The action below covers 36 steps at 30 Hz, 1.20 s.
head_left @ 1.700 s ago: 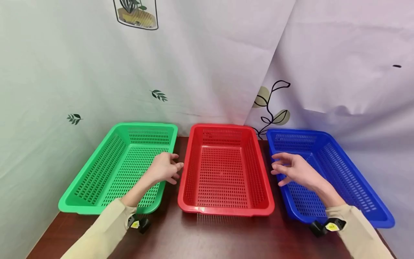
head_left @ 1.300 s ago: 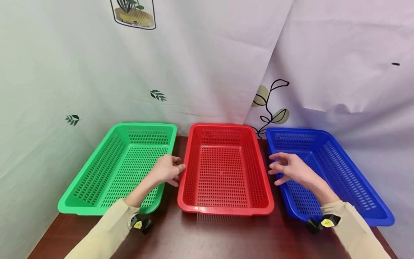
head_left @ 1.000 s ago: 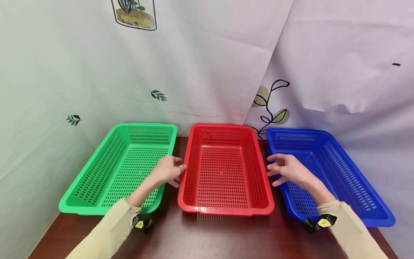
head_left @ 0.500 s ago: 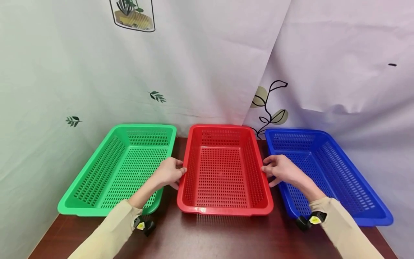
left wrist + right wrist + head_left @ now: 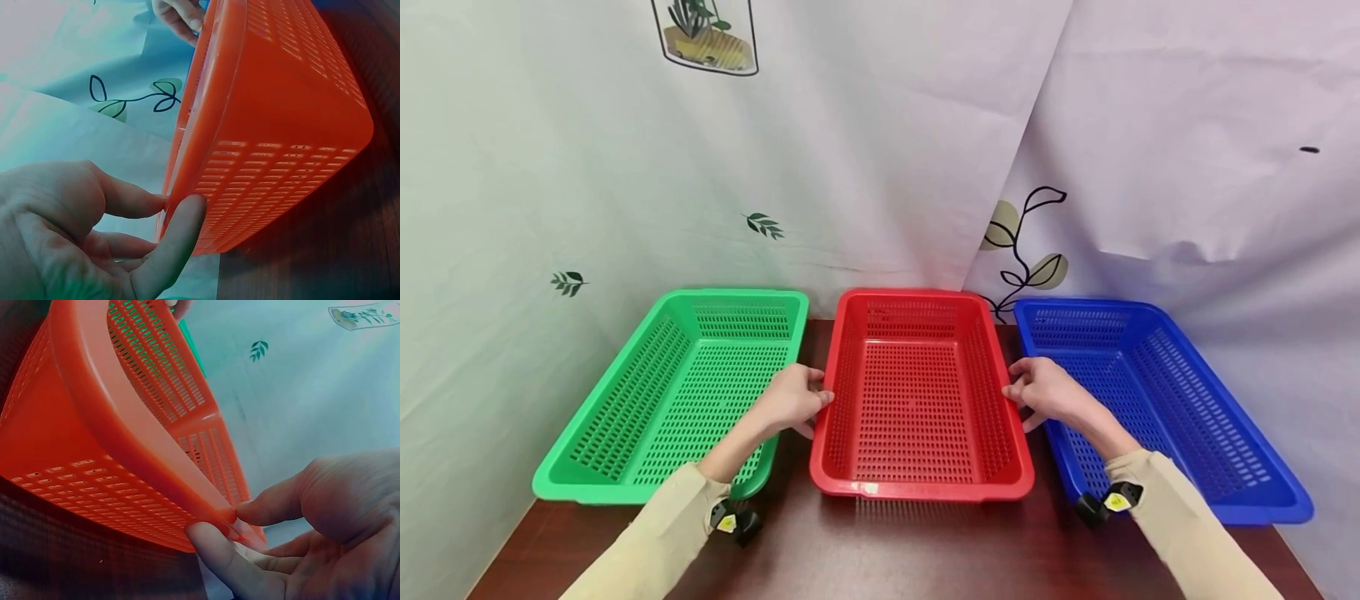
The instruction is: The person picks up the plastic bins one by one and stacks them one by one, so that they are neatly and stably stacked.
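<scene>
A red plastic basket (image 5: 913, 408) with slotted walls stands in the middle of the table. My left hand (image 5: 792, 397) pinches its left rim between thumb and fingers. On the opposite side, my right hand (image 5: 1048, 390) grips the right rim the same way. In the left wrist view, the thumb tip and a finger of the left hand (image 5: 81, 231) straddle the lip of the basket (image 5: 294, 94), which looks orange there. The right wrist view has the lip held between thumb and finger of the right hand (image 5: 337, 519). Nothing lies inside the basket.
To the left stands a green basket (image 5: 662, 492), partly behind my left forearm. A blue basket (image 5: 1210, 392) is at the right, beneath my right forearm in the head view. The dark wooden table (image 5: 880, 550) ends at a white printed cloth (image 5: 887, 150) behind the baskets.
My right hand has moved left from over the blue basket to the red basket's right rim. My left hand has shifted slightly right onto the left rim. The baskets stay in place.
</scene>
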Tool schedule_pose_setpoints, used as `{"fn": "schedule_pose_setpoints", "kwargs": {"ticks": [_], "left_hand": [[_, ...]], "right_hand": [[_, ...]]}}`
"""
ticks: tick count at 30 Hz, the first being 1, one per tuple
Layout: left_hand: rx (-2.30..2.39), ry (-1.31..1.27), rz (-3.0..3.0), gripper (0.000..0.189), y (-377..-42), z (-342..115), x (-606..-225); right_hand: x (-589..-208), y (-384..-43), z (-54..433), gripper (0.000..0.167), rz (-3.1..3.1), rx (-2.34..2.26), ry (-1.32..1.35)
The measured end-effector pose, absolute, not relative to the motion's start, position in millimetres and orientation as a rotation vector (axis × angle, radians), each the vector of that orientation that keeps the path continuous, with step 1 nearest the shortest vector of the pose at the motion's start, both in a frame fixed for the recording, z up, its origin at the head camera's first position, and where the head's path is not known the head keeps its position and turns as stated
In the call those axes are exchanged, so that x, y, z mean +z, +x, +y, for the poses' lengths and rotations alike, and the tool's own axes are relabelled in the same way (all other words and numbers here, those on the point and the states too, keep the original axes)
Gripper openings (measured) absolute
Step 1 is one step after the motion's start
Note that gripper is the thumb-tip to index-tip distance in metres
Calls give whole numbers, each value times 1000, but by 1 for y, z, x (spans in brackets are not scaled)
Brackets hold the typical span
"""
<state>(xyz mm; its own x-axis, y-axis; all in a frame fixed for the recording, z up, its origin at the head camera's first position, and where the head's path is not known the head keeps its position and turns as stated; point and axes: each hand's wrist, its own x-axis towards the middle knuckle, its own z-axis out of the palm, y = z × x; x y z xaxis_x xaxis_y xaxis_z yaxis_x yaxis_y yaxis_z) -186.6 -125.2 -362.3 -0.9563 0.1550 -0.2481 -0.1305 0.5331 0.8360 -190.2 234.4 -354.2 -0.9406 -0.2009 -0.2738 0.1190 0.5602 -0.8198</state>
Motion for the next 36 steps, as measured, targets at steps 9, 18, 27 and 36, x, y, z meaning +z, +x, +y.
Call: {"fn": "schedule_pose_setpoints", "kwargs": {"ticks": [9,18,27,36], "left_hand": [[1379,9,2513,30,-185,-125,-363],[1396,-10,2520,31,-186,-125,-364],[1395,-4,2527,30,-185,-125,-364],[1407,4,2518,26,-185,-126,-363]], "right_hand": [[-355,-192,234,36,2438,-1323,-70],[-354,-192,233,19,2435,-1329,-57],[-354,-190,232,18,2433,-1348,-46],[-354,-190,233,20,2424,-1377,-54]]}}
